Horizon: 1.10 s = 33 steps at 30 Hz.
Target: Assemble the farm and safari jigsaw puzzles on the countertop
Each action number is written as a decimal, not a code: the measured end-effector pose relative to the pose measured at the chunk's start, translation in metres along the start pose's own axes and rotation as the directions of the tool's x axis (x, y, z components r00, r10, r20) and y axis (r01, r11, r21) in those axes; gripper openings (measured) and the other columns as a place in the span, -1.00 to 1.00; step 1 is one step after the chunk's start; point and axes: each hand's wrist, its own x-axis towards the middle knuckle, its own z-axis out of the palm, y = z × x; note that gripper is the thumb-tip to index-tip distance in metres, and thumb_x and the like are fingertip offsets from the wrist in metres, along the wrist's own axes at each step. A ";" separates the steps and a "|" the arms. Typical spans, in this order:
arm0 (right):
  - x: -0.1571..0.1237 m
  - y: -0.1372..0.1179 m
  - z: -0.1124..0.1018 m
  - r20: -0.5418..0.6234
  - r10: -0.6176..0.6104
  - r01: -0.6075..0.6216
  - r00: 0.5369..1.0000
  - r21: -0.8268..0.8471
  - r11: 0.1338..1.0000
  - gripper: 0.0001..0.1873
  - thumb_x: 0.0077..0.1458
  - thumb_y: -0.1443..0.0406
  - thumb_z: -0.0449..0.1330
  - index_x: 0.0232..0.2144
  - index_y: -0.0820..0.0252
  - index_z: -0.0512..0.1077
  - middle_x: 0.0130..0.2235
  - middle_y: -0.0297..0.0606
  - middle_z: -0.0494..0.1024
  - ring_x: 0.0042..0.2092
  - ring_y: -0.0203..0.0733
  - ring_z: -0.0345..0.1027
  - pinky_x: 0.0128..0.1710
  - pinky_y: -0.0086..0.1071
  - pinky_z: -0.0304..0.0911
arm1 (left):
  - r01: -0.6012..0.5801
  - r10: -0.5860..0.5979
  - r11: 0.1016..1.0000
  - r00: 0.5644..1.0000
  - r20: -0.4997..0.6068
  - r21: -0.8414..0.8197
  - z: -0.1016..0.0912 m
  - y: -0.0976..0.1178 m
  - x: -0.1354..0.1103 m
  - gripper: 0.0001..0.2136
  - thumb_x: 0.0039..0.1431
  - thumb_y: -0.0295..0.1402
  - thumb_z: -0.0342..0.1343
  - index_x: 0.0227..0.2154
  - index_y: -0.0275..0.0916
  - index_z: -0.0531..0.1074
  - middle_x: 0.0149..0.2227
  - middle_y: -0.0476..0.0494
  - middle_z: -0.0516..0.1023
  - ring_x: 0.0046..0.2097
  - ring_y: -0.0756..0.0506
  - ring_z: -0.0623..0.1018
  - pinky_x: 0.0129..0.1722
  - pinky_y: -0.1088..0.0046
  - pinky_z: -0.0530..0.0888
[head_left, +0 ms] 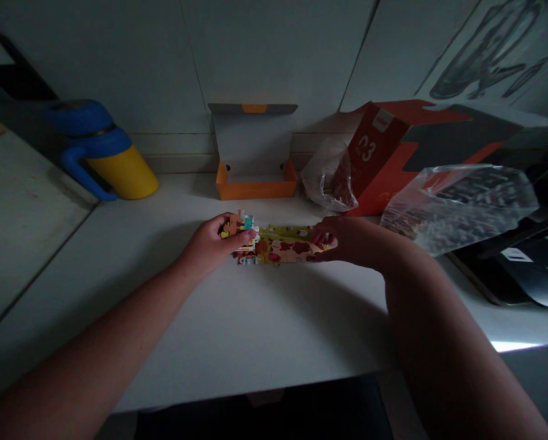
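Observation:
My left hand [214, 241] is closed around a small stack of jigsaw puzzle pieces [236, 225], its thumb pressing on top. Beside it on the white table lies a joined strip of puzzle [285, 249], green along the top with a brown-and-pink spotted animal. At the strip's right end, my right hand [340, 241] has its fingers bent together around a puzzle piece [331, 242]. Those fingers cover most of this piece, so whether it is joined to the strip cannot be told.
An orange box [256, 190] stands with its lid up against the wall. Right of it are a clear plastic bag [331, 180], a large red box [379, 156] and another plastic bag [466, 205]. A blue-and-yellow jug [122, 168] stands at the left. The table's front edge [255, 396] is near me.

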 end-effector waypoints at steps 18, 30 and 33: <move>-0.005 -0.016 -0.001 -0.029 -0.035 0.032 0.999 -0.100 0.994 -0.65 0.15 0.13 0.35 -0.05 0.13 0.63 -0.12 -0.05 0.66 -0.15 0.04 0.55 -0.17 -0.23 0.37 | 0.012 -0.012 1.000 1.000 -0.002 -0.009 0.001 0.006 -0.002 -0.65 0.03 -0.15 0.44 -0.23 -0.24 0.51 -0.25 -0.10 0.63 -0.26 -0.08 0.61 -0.23 0.41 0.55; -0.003 -0.015 0.007 -0.086 0.009 -0.017 0.996 -0.093 0.996 -0.70 0.09 0.21 0.41 -0.13 0.19 0.64 -0.09 0.02 0.67 -0.14 0.11 0.59 -0.18 -0.19 0.42 | 0.001 -0.001 1.000 1.000 -0.005 -0.016 0.002 0.002 -0.001 -0.65 0.02 -0.15 0.44 -0.21 -0.22 0.53 -0.23 -0.13 0.65 -0.24 -0.10 0.63 -0.17 0.35 0.56; -0.003 -0.017 0.006 -0.064 0.023 -0.030 0.998 -0.117 0.993 -0.68 0.12 0.15 0.40 -0.12 0.19 0.64 -0.09 0.02 0.67 -0.15 0.11 0.59 -0.18 -0.17 0.42 | -0.007 0.007 1.000 1.000 -0.010 -0.011 0.002 0.002 -0.001 -0.65 0.03 -0.15 0.44 -0.21 -0.23 0.53 -0.23 -0.13 0.65 -0.24 -0.09 0.62 -0.18 0.37 0.56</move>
